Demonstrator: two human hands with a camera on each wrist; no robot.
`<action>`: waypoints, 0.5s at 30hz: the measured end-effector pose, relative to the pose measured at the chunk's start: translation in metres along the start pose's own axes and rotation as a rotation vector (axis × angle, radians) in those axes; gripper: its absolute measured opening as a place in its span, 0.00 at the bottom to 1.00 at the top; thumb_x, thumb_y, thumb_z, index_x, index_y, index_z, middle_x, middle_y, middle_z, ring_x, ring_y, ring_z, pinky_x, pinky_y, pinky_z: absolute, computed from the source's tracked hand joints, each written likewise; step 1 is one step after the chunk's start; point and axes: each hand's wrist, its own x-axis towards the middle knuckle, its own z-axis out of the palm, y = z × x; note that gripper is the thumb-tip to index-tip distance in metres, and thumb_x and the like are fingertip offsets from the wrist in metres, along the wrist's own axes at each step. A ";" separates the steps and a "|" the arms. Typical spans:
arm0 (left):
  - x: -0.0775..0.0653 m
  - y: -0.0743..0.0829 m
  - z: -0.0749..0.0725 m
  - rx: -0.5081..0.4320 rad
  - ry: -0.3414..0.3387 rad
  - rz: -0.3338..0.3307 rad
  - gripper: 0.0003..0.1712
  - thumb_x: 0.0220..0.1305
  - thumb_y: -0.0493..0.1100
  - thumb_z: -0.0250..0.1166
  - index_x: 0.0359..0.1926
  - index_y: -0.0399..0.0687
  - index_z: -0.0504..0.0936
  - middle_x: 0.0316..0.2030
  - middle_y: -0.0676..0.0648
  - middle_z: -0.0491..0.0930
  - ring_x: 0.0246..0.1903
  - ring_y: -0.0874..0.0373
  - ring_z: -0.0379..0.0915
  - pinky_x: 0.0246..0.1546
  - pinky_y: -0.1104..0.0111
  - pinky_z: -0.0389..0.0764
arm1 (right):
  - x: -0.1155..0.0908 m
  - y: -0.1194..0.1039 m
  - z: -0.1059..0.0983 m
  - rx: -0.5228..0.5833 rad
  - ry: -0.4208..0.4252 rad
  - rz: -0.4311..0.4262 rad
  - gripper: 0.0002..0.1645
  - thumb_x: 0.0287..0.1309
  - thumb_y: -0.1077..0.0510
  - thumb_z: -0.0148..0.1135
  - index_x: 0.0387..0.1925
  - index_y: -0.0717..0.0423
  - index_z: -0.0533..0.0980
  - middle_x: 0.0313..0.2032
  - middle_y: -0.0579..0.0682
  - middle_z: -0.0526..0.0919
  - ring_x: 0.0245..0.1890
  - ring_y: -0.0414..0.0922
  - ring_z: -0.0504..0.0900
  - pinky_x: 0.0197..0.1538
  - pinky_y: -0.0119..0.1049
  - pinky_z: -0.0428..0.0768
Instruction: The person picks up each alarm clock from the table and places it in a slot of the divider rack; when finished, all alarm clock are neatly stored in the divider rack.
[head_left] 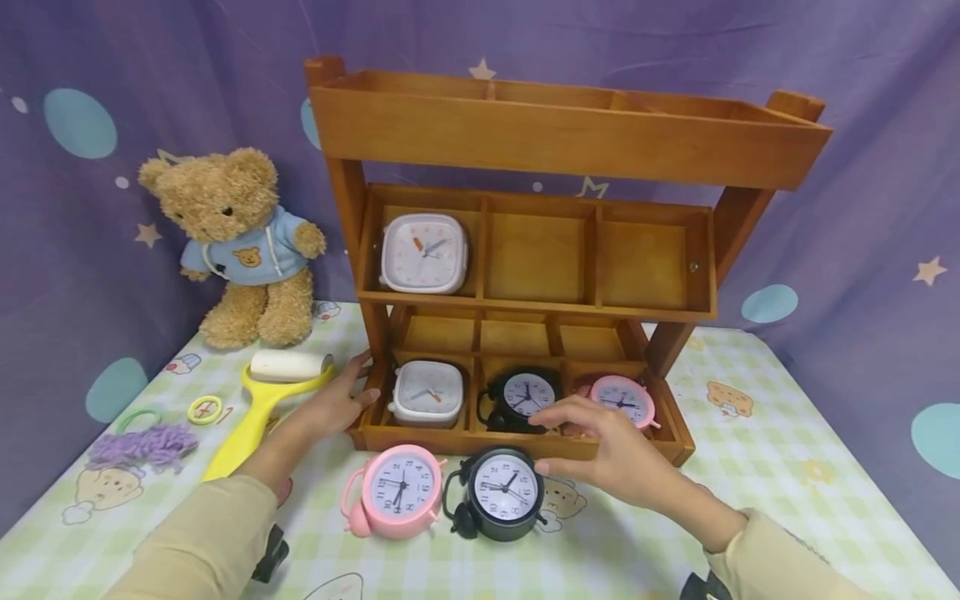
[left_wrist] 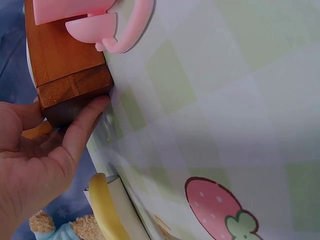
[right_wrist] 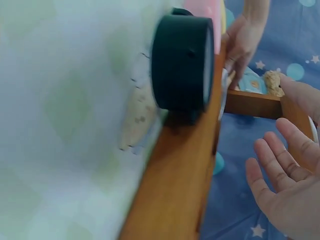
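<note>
My left hand point(head_left: 341, 404) grips the lower left end of a wooden shelf point(head_left: 570, 146); in the left wrist view thumb and fingers lie about its corner point(left_wrist: 75, 90). My right hand point(head_left: 611, 446) hovers with fingers spread and holds nothing, close to a black alarm clock point(head_left: 504, 493) on the tablecloth. In the right wrist view this clock point(right_wrist: 182, 62) stands by the shelf's front edge. Left of it stands a pink alarm clock point(head_left: 402, 492). The bottom row holds a white clock point(head_left: 427, 392), a black clock point(head_left: 525, 396) and a pink clock point(head_left: 622, 400), partly hidden by my right hand.
Another white clock point(head_left: 423, 252) sits in the middle tier's left compartment. On the left are a yellow lint roller point(head_left: 255, 425), purple yarn point(head_left: 146, 446), a yellow ring point(head_left: 205, 409) and a green ring point(head_left: 138, 419). A teddy bear point(head_left: 247, 250) leans at the back left against a purple curtain.
</note>
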 end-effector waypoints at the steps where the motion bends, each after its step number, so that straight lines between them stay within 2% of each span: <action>1: 0.000 0.000 0.000 0.004 0.000 -0.002 0.36 0.75 0.33 0.52 0.74 0.19 0.46 0.67 0.17 0.59 0.69 0.24 0.55 0.71 0.39 0.53 | -0.001 0.001 0.002 0.008 -0.008 0.003 0.26 0.55 0.47 0.77 0.54 0.49 0.83 0.51 0.39 0.84 0.54 0.43 0.81 0.56 0.53 0.82; 8: 0.001 -0.001 0.000 0.029 -0.001 -0.014 0.37 0.76 0.34 0.53 0.74 0.20 0.46 0.67 0.17 0.59 0.69 0.24 0.54 0.72 0.39 0.52 | -0.009 0.009 0.016 0.011 -0.046 0.040 0.28 0.55 0.43 0.76 0.56 0.46 0.82 0.52 0.40 0.85 0.53 0.41 0.81 0.59 0.51 0.80; 10: 0.002 -0.002 0.000 0.031 -0.001 -0.011 0.37 0.76 0.34 0.52 0.74 0.20 0.46 0.67 0.17 0.59 0.69 0.24 0.54 0.71 0.39 0.52 | -0.011 0.011 0.020 0.021 -0.060 0.049 0.29 0.55 0.43 0.76 0.57 0.47 0.81 0.52 0.40 0.85 0.54 0.41 0.82 0.63 0.54 0.76; 15: 0.002 -0.001 0.001 0.033 0.001 -0.006 0.36 0.76 0.34 0.52 0.74 0.19 0.46 0.67 0.17 0.59 0.68 0.24 0.55 0.71 0.38 0.52 | -0.014 0.014 0.027 0.041 -0.098 0.077 0.34 0.55 0.40 0.75 0.60 0.50 0.79 0.56 0.42 0.83 0.56 0.44 0.81 0.64 0.55 0.75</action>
